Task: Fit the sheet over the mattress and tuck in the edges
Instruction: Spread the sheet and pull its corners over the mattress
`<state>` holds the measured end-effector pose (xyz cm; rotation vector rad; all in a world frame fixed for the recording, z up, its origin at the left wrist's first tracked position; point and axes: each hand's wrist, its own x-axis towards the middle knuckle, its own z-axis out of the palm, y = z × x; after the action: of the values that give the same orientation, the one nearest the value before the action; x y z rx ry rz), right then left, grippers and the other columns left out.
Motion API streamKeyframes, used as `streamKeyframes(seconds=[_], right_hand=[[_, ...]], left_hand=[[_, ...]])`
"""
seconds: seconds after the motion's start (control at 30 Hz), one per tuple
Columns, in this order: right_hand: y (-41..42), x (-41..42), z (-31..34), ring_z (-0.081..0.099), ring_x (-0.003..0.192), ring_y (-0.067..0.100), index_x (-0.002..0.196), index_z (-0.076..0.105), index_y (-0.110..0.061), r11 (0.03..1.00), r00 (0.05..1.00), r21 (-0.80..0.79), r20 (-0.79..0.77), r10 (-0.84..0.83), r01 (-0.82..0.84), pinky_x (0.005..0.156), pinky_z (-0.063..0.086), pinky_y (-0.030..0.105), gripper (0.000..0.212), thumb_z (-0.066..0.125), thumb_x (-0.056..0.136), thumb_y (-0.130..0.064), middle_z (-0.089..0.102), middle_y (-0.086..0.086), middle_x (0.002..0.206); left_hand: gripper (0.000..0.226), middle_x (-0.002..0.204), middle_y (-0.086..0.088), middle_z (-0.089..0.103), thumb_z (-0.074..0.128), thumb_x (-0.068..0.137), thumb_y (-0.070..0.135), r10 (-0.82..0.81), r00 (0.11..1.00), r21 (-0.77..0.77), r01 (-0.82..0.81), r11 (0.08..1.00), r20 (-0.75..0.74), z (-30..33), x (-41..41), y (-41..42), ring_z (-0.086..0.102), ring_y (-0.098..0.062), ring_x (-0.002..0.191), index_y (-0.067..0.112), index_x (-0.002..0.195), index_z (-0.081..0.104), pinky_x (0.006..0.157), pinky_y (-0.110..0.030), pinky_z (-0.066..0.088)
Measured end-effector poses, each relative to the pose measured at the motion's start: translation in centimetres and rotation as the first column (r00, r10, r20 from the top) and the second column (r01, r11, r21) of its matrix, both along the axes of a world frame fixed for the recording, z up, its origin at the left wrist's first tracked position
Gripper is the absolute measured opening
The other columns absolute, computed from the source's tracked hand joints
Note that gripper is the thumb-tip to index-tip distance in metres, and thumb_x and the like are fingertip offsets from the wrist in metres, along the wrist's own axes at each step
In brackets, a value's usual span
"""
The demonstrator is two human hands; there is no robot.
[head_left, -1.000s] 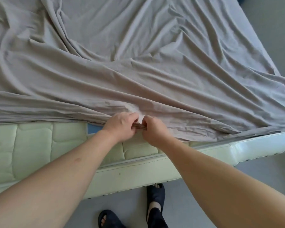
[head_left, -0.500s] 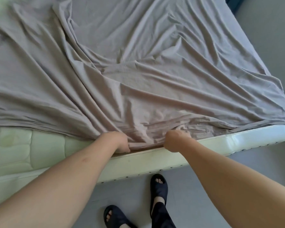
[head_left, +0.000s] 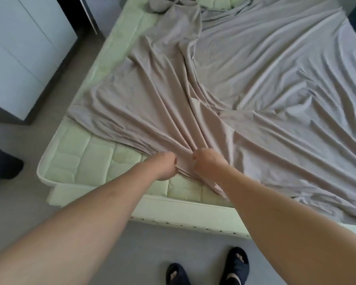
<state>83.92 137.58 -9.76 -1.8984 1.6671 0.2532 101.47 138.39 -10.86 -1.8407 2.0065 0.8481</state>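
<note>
- Mattress [head_left: 84, 163] corner lies bare, left of both hands; the gathered folds run away from the hands toward the far end.
- Left hand [head_left: 166, 166], nearer that corner, is clenched on the sheet [head_left: 265, 95] hem.
- Right hand [head_left: 209, 164], just beside it, grips the same bunch.
- Count: one sheet, one mattress, two hands.

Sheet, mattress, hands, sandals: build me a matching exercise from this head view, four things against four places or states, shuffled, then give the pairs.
Things:
1. sheet
2. mattress
3. left hand
4. sandals

States or places:
A. dark, on the floor at the bed's foot
B. pale green, quilted, near corner bare
C. grey-brown, wrinkled, gathered toward the near edge
D. closed on a bunch of fabric, beside the right hand

Pairs: 1-C, 2-B, 3-D, 4-A
</note>
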Motion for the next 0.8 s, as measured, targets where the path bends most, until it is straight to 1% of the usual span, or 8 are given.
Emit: streamKeyframes(seconds=[0.1,0.2,0.33,0.53,0.6,0.67,0.73,0.8], right_hand=[[-1.1,6.1,1.0,0.067,0.104,0.032,0.114,0.070,-0.019,1.000,0.998,-0.008,0.061,0.030,-0.030,0.089,0.058,0.038,0.041,0.049,0.081,-0.009,0.068,0.007,0.115],[-1.9,10.5,0.5,0.067,0.098,0.031,0.107,0.069,-0.018,0.997,0.995,0.003,0.072,0.072,-0.072,0.079,0.057,0.033,0.033,0.049,0.083,-0.007,0.067,0.006,0.109],[-4.1,15.5,-1.6,0.066,0.093,0.030,0.107,0.068,-0.021,0.997,0.992,0.037,0.110,0.064,-0.068,0.075,0.057,0.032,0.033,0.049,0.083,-0.009,0.067,0.004,0.106],[-8.2,20.8,-5.9,0.065,0.095,0.029,0.113,0.068,-0.016,0.989,0.988,0.107,0.122,0.092,-0.106,0.075,0.056,0.032,0.035,0.049,0.086,-0.004,0.066,0.006,0.110],[-10.0,22.9,-8.3,0.064,0.088,0.029,0.106,0.067,-0.014,0.984,0.988,0.138,0.114,0.100,-0.115,0.068,0.055,0.031,0.035,0.047,0.082,0.000,0.067,0.007,0.103],[-11.0,24.8,-10.5,0.061,0.083,0.027,0.100,0.064,-0.015,0.975,0.987,0.172,0.097,0.128,-0.143,0.059,0.047,0.029,0.030,0.047,0.081,0.001,0.066,0.007,0.100],[-11.7,26.8,-12.6,0.060,0.090,0.028,0.108,0.061,-0.018,0.972,0.985,0.180,0.110,0.134,-0.152,0.065,0.047,0.031,0.033,0.047,0.084,-0.001,0.065,0.005,0.107],[-12.4,29.3,-14.8,0.058,0.106,0.030,0.121,0.060,-0.022,0.978,0.986,0.152,0.108,0.129,-0.145,0.081,0.052,0.037,0.042,0.049,0.085,-0.002,0.062,0.004,0.117]], left_hand=[[0.023,0.113,-0.004,0.067,0.060,0.091,0.035,0.107,0.994,-0.011,-0.107,0.994,0.010,1.1,6.5,-0.4,0.063,-0.028,0.104,0.018,0.106,0.063,0.091,-0.037,0.053],[0.022,0.109,-0.004,0.064,0.061,0.091,0.034,0.167,0.985,-0.015,-0.166,0.986,0.046,1.2,11.3,-1.0,0.061,-0.026,0.099,0.017,0.105,0.062,0.092,-0.038,0.053],[0.032,0.124,-0.001,0.062,0.059,0.093,0.035,0.218,0.970,0.013,-0.220,0.975,0.108,-0.5,16.9,-2.4,0.060,-0.027,0.110,0.021,0.122,0.061,0.093,-0.036,0.051],[0.039,0.131,-0.004,0.059,0.057,0.093,0.030,0.193,0.964,0.092,-0.212,0.973,0.183,-4.6,21.9,-6.3,0.060,-0.028,0.112,0.023,0.132,0.055,0.089,-0.034,0.050],[0.043,0.130,-0.003,0.061,0.058,0.090,0.031,0.150,0.966,0.161,-0.186,0.969,0.211,-7.1,23.5,-8.3,0.061,-0.028,0.112,0.022,0.132,0.055,0.094,-0.037,0.051],[0.048,0.131,-0.002,0.059,0.059,0.087,0.031,0.082,0.969,0.232,-0.137,0.963,0.232,-8.8,24.6,-9.8,0.061,-0.029,0.114,0.022,0.134,0.053,0.095,-0.041,0.051],[0.049,0.136,-0.003,0.056,0.059,0.087,0.029,0.054,0.973,0.212,-0.103,0.972,0.222,-10.4,25.9,-11.0,0.060,-0.030,0.118,0.022,0.135,0.052,0.096,-0.042,0.050],[0.046,0.138,-0.003,0.053,0.058,0.086,0.027,0.062,0.978,0.156,-0.094,0.983,0.197,-12.2,27.9,-12.0,0.057,-0.030,0.121,0.023,0.132,0.053,0.098,-0.043,0.048]])
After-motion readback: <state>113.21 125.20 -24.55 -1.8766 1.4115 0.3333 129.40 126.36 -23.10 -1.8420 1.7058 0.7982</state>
